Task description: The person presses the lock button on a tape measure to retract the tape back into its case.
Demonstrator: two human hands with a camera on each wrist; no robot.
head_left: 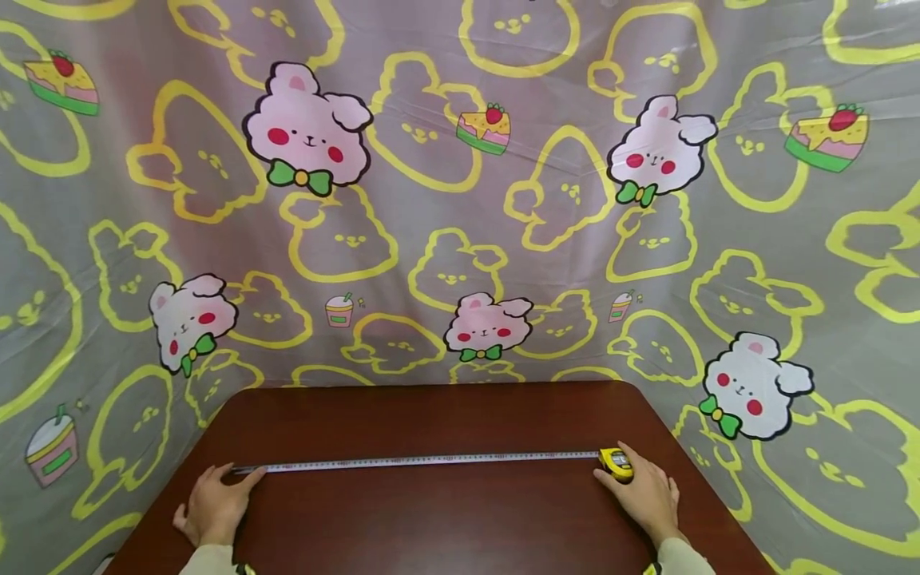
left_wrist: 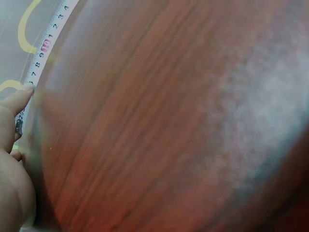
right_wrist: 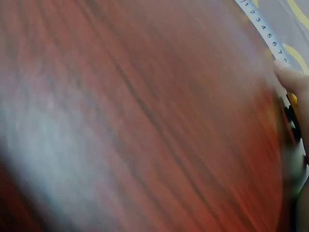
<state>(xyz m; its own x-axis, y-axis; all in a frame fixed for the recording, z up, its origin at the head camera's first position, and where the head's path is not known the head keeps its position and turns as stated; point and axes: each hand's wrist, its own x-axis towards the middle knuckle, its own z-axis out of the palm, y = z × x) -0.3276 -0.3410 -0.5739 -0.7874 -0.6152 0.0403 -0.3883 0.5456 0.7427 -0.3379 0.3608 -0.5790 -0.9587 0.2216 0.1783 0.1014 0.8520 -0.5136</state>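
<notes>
A yellow and black tape measure [head_left: 616, 463] is at the right of the brown table, with its white blade [head_left: 431, 460] drawn out in a nearly straight line to the left. My left hand [head_left: 216, 505] pinches the blade's free end between thumb and fingers. In the left wrist view the thumb lies by the blade [left_wrist: 41, 55] near its low numbers, and part of the metal end shows between the fingers. At the other end my right hand [head_left: 647, 493] grips the case, thumb towards me. The right wrist view shows the thumb beside the blade [right_wrist: 263, 30]; the hand mostly hides the case.
The dark wood table [head_left: 431, 519] has rounded far corners. A grey curtain [head_left: 431, 208] printed with rabbits, cakes and cups hangs behind it and along both sides.
</notes>
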